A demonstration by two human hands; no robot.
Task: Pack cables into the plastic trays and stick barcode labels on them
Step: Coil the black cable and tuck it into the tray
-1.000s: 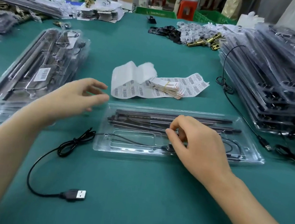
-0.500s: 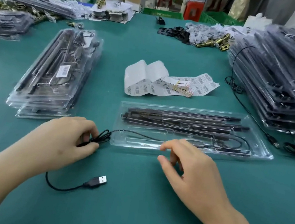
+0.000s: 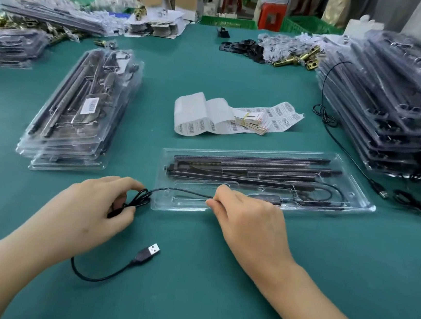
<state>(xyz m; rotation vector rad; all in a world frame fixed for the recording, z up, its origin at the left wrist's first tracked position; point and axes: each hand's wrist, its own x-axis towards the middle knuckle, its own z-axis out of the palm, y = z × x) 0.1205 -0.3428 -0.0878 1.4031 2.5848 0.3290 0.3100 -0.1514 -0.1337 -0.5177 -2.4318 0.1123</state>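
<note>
1. While the left hand [image 3: 94, 208] gripped the bunched cable [image 3: 141, 198] beside the clear plastic tray [image 3: 168, 204], the right hand [image 3: 247, 218] pinched it over the tray's front edge.
2. Its USB plug [image 3: 148, 254] lay outside the tray, which had no barcode label yet.
3. A labelled stack [image 3: 80, 114] sat finished on the left.

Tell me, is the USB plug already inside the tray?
No, the USB plug lies on the table, outside the tray.

A green table [image 3: 197, 306] carried one clear plastic tray [image 3: 184, 205] near its middle, with curled barcode label strips [image 3: 236, 119] just beyond it. A low stack of filled trays [image 3: 80, 114] lay toward the left edge and a taller stack [image 3: 400, 110] along the right edge. A black USB cable [image 3: 145, 255] trailed toward the near edge.
</note>
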